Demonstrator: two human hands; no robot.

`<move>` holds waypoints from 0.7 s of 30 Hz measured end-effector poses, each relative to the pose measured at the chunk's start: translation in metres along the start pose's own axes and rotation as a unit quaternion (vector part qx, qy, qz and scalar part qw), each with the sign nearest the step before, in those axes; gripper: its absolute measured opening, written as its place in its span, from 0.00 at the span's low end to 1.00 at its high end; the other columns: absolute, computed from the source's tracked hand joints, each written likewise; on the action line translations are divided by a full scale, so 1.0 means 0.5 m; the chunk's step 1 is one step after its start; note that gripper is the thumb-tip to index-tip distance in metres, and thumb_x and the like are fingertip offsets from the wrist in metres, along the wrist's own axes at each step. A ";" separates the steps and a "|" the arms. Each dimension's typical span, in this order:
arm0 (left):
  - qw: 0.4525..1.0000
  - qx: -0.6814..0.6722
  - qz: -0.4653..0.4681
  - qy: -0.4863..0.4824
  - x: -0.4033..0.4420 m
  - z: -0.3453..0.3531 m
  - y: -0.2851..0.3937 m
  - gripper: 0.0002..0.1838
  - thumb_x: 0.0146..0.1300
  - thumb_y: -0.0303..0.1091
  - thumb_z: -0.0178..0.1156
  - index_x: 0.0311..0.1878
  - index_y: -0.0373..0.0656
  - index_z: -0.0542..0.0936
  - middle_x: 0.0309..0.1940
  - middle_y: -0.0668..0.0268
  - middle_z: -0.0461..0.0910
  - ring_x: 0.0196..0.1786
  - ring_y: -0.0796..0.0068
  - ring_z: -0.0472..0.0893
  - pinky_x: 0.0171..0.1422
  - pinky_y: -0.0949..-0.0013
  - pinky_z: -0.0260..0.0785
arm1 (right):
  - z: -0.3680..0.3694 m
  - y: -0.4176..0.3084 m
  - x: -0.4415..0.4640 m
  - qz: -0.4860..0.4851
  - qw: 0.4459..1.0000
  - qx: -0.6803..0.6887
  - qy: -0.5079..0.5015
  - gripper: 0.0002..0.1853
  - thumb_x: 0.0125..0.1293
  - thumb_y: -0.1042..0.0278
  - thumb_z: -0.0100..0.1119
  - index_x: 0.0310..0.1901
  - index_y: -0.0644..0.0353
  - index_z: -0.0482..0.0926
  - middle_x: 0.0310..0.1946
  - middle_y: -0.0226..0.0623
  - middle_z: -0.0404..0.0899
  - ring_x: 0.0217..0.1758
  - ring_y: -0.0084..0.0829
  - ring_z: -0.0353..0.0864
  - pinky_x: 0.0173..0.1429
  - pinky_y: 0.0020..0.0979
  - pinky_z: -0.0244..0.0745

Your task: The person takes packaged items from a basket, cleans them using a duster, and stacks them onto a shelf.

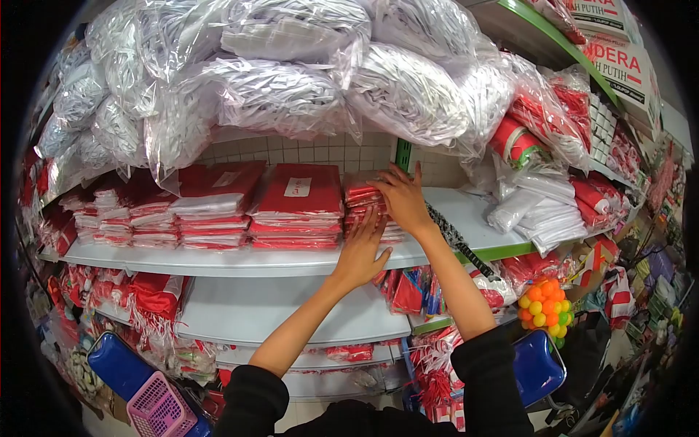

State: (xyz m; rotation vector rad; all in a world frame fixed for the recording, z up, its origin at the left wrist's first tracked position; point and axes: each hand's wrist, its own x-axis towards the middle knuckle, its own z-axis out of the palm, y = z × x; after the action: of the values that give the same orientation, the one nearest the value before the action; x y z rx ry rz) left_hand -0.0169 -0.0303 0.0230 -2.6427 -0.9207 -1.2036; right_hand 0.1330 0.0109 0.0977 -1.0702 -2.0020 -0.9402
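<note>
Both hands are at a small stack of red and white plastic-wrapped packets [362, 191] on the upper white shelf [451, 207]. My left hand [362, 251] rests against the front of this stack, fingers spread and pointing up. My right hand [404, 198] lies at its right side and top, fingers apart. Neither hand is closed around a packet. Directly left of the small stack is a taller stack of red wrapped packets [297, 191] with a white label on top. More red and white stacks [218, 191] continue to the left.
Clear bags of white strips [280, 95] hang low over the shelf. White rolled packets [542, 204] lie at the right. Below are a lower shelf [291, 309], blue stools [539, 368], a pink basket [162, 408] and a cluster of colored balls [545, 309].
</note>
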 end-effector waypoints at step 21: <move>0.990 -0.097 -0.102 0.015 -0.067 0.041 0.050 0.36 0.59 0.34 0.55 0.68 0.32 0.55 0.70 0.45 0.48 0.74 0.52 0.46 0.76 0.56 0.38 | -0.056 -0.078 -0.090 0.089 0.992 0.074 0.040 0.22 0.56 0.66 0.57 0.56 0.48 0.75 0.64 0.44 0.60 0.72 0.45 0.51 0.70 0.61 0.38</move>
State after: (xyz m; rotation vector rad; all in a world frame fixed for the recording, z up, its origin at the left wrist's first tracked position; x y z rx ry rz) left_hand -0.0064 -0.0602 -0.0108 -2.7206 -1.1476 -1.4427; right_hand 0.1247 -0.0458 0.0647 -1.0915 -1.8456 -0.7181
